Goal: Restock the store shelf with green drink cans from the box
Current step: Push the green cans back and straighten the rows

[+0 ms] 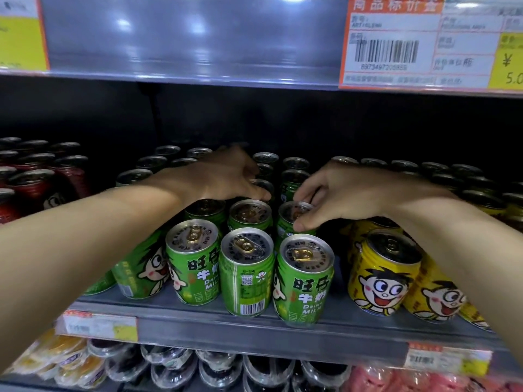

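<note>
Several green drink cans point(246, 273) stand in rows on the grey shelf point(254, 326), running back into the dark. My left hand point(226, 176) reaches over the middle rows, its curled fingers over the top of a green can point(261, 185) further back. My right hand point(339, 193) pinches the top rim of a green can point(288, 219) in the second row of the right-hand column, thumb at the front, fingers on the lid. The box is out of view.
Yellow cans point(382, 278) stand to the right of the green ones and red cans point(36, 188) to the left. The shelf above point(198, 38) carries a price label point(424, 43) on its edge. Below lie clear plastic cups point(169, 366) of jelly.
</note>
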Motion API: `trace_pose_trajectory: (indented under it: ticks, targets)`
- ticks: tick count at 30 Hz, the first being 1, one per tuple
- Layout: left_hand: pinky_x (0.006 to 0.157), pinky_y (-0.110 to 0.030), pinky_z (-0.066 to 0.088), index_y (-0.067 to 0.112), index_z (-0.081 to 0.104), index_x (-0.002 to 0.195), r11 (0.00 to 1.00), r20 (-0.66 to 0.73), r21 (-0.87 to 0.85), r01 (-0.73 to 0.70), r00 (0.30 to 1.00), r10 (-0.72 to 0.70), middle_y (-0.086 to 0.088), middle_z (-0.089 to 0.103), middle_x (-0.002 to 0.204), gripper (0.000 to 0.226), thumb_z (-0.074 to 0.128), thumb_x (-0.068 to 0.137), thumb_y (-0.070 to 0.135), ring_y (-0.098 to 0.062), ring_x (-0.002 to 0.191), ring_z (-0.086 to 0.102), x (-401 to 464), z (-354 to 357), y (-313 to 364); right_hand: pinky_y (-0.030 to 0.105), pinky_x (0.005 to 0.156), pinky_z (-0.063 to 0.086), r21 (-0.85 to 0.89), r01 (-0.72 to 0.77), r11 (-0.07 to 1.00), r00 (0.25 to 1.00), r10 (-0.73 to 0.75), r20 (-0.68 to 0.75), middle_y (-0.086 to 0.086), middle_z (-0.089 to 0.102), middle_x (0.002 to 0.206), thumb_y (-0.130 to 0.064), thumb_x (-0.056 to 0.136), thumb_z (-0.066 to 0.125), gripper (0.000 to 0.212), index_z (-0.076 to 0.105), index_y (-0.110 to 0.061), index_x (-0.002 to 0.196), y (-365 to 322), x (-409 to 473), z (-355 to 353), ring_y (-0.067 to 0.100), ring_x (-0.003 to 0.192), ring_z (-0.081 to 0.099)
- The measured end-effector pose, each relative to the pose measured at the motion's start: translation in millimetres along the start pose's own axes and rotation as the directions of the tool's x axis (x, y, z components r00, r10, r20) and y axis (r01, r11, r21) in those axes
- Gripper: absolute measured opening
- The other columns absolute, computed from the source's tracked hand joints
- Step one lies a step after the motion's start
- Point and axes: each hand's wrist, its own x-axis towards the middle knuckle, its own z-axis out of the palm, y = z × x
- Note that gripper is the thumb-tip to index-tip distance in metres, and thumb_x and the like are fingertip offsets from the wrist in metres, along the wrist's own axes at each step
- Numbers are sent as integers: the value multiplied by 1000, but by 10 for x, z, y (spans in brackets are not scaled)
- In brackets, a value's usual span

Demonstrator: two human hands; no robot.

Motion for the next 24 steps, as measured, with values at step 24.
trace_pose_trajectory:
  ticks: [24]
  targets:
    - [58, -25, 33, 17, 63, 77, 992, -77, 124, -23, 996, 33, -2, 54, 71, 38, 71, 78, 54, -19, 68, 53, 677, 143, -114, 30, 84, 47, -31, -87, 996, 973, 78, -216, 10, 62, 113, -45, 75, 81, 63, 60, -5, 119, 209, 897, 48, 28, 106, 60]
